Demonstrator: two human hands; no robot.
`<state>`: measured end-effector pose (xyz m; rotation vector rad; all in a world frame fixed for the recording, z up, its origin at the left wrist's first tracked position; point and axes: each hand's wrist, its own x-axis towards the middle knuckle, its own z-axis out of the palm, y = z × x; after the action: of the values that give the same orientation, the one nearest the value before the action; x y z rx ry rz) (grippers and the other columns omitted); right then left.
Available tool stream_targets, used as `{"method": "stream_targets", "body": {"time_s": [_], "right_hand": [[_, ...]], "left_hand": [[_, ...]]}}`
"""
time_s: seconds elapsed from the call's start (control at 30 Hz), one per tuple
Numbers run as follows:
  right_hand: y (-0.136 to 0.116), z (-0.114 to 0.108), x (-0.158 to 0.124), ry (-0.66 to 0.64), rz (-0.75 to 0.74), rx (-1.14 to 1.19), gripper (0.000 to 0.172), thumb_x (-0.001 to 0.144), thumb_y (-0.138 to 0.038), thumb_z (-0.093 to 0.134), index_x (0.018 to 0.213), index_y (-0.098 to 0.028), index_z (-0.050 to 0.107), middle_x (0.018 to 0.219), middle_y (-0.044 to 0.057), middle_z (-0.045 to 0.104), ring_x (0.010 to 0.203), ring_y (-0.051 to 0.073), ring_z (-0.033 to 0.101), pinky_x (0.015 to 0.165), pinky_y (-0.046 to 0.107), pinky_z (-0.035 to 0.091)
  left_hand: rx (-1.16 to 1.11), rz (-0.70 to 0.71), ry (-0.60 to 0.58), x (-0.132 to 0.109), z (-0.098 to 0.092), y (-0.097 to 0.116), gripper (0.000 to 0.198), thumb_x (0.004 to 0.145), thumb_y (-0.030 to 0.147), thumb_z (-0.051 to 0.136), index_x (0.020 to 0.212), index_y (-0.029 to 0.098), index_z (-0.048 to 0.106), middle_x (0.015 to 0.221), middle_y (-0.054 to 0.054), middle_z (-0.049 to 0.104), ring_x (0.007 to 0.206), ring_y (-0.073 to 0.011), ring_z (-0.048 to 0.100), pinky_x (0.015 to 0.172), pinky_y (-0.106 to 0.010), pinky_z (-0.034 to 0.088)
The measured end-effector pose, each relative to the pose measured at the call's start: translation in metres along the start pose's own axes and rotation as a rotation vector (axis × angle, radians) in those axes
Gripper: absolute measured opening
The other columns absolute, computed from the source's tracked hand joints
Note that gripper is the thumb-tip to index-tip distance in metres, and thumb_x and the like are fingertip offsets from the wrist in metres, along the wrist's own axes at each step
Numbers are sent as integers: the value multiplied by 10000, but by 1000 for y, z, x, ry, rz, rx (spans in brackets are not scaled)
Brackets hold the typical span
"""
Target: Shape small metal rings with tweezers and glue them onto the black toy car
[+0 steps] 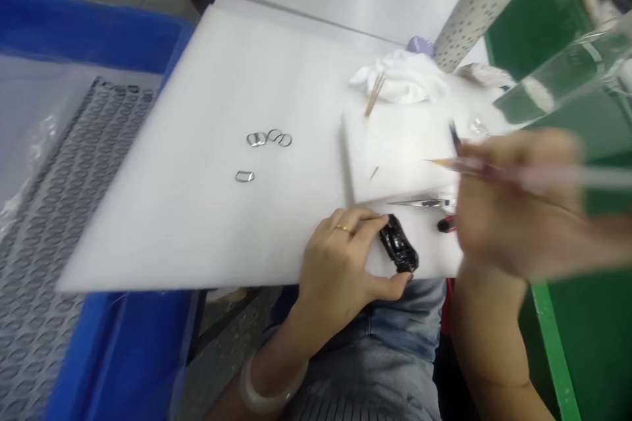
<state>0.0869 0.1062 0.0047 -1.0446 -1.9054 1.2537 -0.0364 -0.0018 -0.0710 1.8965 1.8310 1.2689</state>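
Left hand (338,270) clamped on a black plastic housing (399,245), long axis slanting up-left, at the near edge of the white plastic surface (172,210). Right hand (513,204) well apart, pinching a fine pointed brush (444,164), tip aimed left, beyond the housing.

A thin gold ring (342,229) circles one finger of the left hand (336,270), a thick, pale, translucent bangle (271,388) circles that wrist, and a grey ribbed top (365,381) lies nearer than faded blue denim (395,322).
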Motion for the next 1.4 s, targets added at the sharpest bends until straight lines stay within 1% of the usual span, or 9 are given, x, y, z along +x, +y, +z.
{"method": "stream_targets", "body": {"time_s": [0.07,0.17,0.27,0.33,0.53,0.87,1.13,1.27,1.4], "right_hand": [[6,-4,7,121,-65,53,762,946,-792,78,922,-267,629,978,93,636,1033,275,672,895,487,532],[19,-23,-10,365,-155,79,586,1009,-632,153,1085,-258,598,1182,116,661,1233,279,642,1042,490,506],[37,-64,-38,672,-100,-218,394,1002,-519,286,1014,-259,582,1046,93,683,1052,244,698,954,427,545],[49,-95,-50,711,-22,-368,267,962,-451,460,915,-244,623,922,75,702,928,242,693,872,401,541],[72,-140,-39,522,114,-667,198,840,-372,636,733,-227,717,776,67,749,717,245,611,725,391,424],[57,-103,-20,59,-67,-665,69,824,-261,682,761,-243,705,791,35,732,790,225,612,780,378,402],[14,-132,-32,353,-113,-482,217,950,-330,542,760,-231,577,715,14,613,661,177,544,640,327,427],[-15,-123,-59,230,-16,-149,269,950,-412,608,761,-221,627,661,9,602,567,153,527,520,283,399],[-28,-95,-80,117,75,107,320,932,-471,683,747,-213,639,643,-3,577,536,124,451,488,266,335]], "left_hand": [[37,39,-11,-3,-2,-2,478,660,300,779,1079,69,762,1004,-138,772,854,-318,730,713,-463,622],[101,128,-47,-6,-5,-9,447,759,259,729,1176,100,718,1076,-130,765,894,-312,723,731,-452,617],[133,205,-37,-8,-5,-16,423,869,221,658,1284,135,658,1180,-122,750,963,-300,723,800,-442,612],[131,221,-35,-9,-5,-18,415,911,225,631,1321,158,636,1230,-120,734,1007,-294,726,835,-435,610],[131,190,-65,-11,-5,-20,347,931,265,627,1275,232,653,1240,-88,705,1019,-277,741,821,-413,635],[-12,168,3,-8,-13,-14,168,942,204,660,1095,258,702,1058,-25,717,931,-192,743,846,-315,636],[-68,142,95,-13,-11,-11,187,918,117,666,1027,260,718,946,-9,737,829,-181,733,755,-299,641],[-135,69,219,-11,-8,6,216,915,51,656,968,255,702,815,21,705,735,-147,686,716,-275,610],[-296,209,119,8,-6,42,234,899,277,746,1119,207,706,987,-54,752,862,-204,726,750,-311,618]]}}
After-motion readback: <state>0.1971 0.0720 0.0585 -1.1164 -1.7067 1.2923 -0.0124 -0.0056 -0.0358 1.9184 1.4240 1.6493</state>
